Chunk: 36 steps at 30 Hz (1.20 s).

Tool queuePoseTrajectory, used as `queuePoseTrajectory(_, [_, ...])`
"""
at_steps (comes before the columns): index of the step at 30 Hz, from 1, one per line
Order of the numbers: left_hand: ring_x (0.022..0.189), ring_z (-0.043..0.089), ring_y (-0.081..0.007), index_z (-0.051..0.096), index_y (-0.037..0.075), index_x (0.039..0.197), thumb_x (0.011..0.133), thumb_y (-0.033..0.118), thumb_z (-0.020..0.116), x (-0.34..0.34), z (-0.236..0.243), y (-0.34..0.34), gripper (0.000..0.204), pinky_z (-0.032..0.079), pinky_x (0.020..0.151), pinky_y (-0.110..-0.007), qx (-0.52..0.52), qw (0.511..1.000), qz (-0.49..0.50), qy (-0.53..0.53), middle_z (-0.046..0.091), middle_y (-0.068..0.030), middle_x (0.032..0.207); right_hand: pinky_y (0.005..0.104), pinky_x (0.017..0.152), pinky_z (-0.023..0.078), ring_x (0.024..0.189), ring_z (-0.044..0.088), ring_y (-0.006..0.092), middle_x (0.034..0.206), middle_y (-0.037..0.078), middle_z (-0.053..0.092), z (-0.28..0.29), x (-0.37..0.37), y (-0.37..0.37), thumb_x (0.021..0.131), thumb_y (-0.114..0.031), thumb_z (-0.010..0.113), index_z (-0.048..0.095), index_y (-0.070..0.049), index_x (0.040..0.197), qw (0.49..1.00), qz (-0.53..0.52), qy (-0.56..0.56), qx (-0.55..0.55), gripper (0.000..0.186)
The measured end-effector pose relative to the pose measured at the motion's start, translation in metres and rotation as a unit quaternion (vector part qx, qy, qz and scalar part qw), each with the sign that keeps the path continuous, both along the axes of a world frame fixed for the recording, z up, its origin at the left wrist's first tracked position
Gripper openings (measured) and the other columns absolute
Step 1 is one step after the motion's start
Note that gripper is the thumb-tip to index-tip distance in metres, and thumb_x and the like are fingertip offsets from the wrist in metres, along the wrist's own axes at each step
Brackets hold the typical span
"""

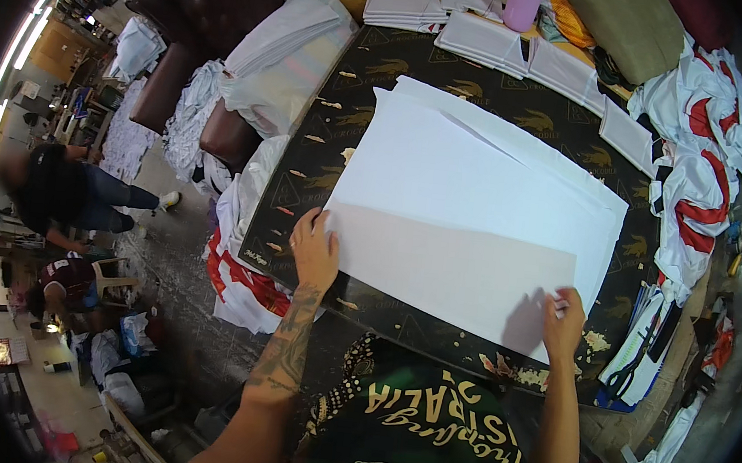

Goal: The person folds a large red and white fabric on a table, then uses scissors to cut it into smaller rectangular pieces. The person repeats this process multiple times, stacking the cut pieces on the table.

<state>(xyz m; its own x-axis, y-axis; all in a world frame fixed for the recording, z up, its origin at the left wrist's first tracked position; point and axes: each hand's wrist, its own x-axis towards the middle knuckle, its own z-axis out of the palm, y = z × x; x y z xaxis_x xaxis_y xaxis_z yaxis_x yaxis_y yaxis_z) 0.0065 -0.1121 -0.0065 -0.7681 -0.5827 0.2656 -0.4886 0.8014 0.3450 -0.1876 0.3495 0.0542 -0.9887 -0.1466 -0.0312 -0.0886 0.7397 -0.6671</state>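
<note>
A large white sheet [449, 163], cloth or paper, lies over more white layers on a dark board table. Its near part, a greyish-white band [448, 270], looks folded over along the near side. At the band's left end, my left hand [314, 246] is closed on the sheet's edge, with the fingertips partly hidden. My right hand [563, 320] pinches the right end of the band with curled fingers and casts a shadow on it. A loose wrinkle [487, 137] runs across the sheet's far part.
The dark printed table [303, 194] has chipped patches. Folded white stacks [483, 41] line its far edge near a pink cylinder [524, 3]. Scissors [623, 374] lie at the right corner. White-and-red cloth [707, 175] heaps on the right. Two people [62, 188] are at the left.
</note>
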Motion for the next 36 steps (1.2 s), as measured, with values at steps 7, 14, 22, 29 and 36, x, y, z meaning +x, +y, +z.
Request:
queuePoseTrajectory(7, [0.112, 0.056, -0.0332, 0.065, 0.013, 0.132, 0.097, 0.013, 0.068, -0.138, 0.013, -0.07, 0.035, 0.047, 0.096, -0.051, -0.013, 0.976, -0.21, -0.056, 0.058, -0.0112, 0.12, 0.0489, 0.1, 0.053, 0.118, 0.059, 0.0395, 0.127, 0.017, 0.062, -0.012, -0.05, -0.077, 0.089, -0.001, 0.071, 0.066, -0.014, 0.131, 0.974, 0.089, -0.024, 0.207, 0.044])
queuePoseTrajectory(14, [0.113, 0.056, -0.0331, 0.067, 0.021, 0.137, 0.098, 0.029, 0.072, -0.174, 0.013, -0.094, 0.04, 0.047, 0.097, -0.05, 0.002, 0.952, -0.301, -0.053, 0.058, -0.0095, 0.123, 0.0491, 0.1, 0.051, 0.115, 0.06, 0.0407, 0.123, 0.019, 0.062, 0.005, -0.009, -0.045, 0.09, -0.004, 0.072, 0.068, -0.012, 0.129, 0.982, 0.058, -0.003, 0.18, 0.04])
queuePoseTrajectory(22, [0.117, 0.062, -0.0402, 0.068, 0.0, 0.124, 0.093, 0.031, 0.079, -0.059, 0.003, -0.088, 0.044, 0.045, 0.105, -0.052, 0.154, 0.984, 0.085, 0.026, 0.07, -0.0195, 0.117, 0.0477, 0.104, 0.05, 0.123, 0.059, 0.04, 0.128, 0.018, 0.064, 0.026, 0.053, -0.003, 0.092, -0.013, 0.076, 0.069, -0.01, 0.128, 0.989, 0.053, -0.015, 0.139, 0.037])
queuePoseTrajectory(29, [0.075, 0.061, -0.0337, 0.049, 0.002, 0.118, 0.091, 0.005, 0.078, 0.046, -0.019, -0.055, 0.04, 0.05, 0.075, -0.047, 0.204, 0.978, 0.027, 0.027, 0.06, -0.0157, 0.094, 0.0611, 0.118, 0.038, 0.142, 0.048, 0.0428, 0.154, 0.015, 0.053, 0.002, 0.125, 0.032, 0.092, -0.027, 0.077, 0.061, -0.013, 0.146, 0.958, 0.111, 0.053, 0.259, 0.058])
queuePoseTrajectory(36, [0.117, 0.059, -0.0396, 0.06, 0.007, 0.129, 0.08, 0.006, 0.074, -0.014, -0.003, -0.015, 0.051, 0.046, 0.099, -0.053, -0.007, 0.999, -0.043, -0.001, 0.062, -0.0155, 0.117, 0.0546, 0.106, 0.045, 0.129, 0.055, 0.0377, 0.136, 0.014, 0.06, 0.011, 0.071, 0.063, 0.091, -0.021, 0.075, 0.068, -0.01, 0.13, 0.985, 0.033, 0.075, 0.151, 0.041])
